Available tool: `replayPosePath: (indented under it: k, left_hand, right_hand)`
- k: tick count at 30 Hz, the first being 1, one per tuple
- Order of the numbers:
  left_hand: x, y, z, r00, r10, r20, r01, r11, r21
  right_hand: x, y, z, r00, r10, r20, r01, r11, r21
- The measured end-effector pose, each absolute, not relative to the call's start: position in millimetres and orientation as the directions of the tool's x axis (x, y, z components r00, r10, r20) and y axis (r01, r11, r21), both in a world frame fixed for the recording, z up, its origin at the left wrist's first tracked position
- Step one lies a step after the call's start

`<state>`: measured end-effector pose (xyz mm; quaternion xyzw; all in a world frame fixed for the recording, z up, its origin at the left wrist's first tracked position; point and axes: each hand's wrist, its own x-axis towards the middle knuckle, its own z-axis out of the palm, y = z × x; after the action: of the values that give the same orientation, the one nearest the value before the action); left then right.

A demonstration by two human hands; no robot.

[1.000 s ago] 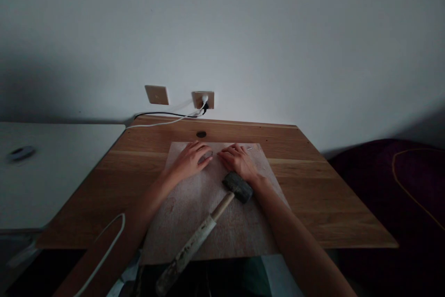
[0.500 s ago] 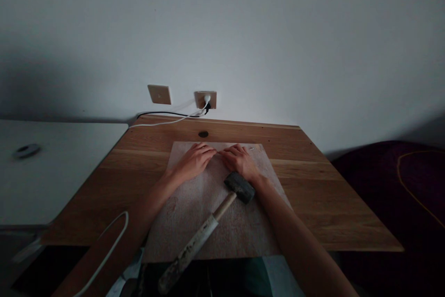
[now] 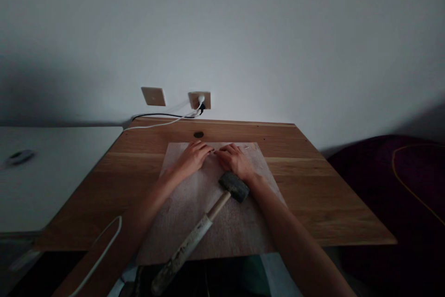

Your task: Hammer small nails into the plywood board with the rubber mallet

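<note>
Both hands rest near the far end of a pale wooden board (image 3: 205, 241). My left hand (image 3: 193, 157) has its fingers bent and pressed together, and what lies under the fingertips is too small and dark to name. Close by on the right, my right hand (image 3: 234, 160) is closed in a similar way, its fingertips almost meeting those of the left. A mallet (image 3: 233, 186) with a dark head lies on the board below the right wrist. Its worn, pale-stained handle slants toward me past the board's near edge. A small light-coloured piece (image 3: 246, 148) lies beyond the right hand.
The board lies on a wooden table (image 3: 313, 195) against a wall. Behind it, a wall socket (image 3: 200, 100) holds plugs with a white cable (image 3: 156, 125) and a black one. A white surface (image 3: 69, 172) adjoins at left; a dark purple rounded thing (image 3: 375, 172) stands at right.
The view has shifted slightly, so the table and wall fittings sit a little further left. Both hands keep nearly the same place on the board; the mallet has not moved on it.
</note>
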<state>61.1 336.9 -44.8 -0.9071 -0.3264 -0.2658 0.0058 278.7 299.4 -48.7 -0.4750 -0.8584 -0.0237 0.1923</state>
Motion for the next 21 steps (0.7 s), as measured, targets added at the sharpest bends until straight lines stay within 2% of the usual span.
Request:
replayPosePath:
  k: [15,21]
  left_hand:
    - [64.8,342.3,-42.6,0.589,0.649,0.482,0.652,-0.734,0.191]
    - [64.0,337.8,-44.2,0.592,0.628,0.505,0.605,-0.76,0.236]
  right_hand:
    - [280.5,299.1,-47.3,-0.471,0.803,0.364,0.806,0.56,-0.191]
    - [281.8,297.8,-46.7,-0.479,0.803,0.355,0.793,0.569,-0.217]
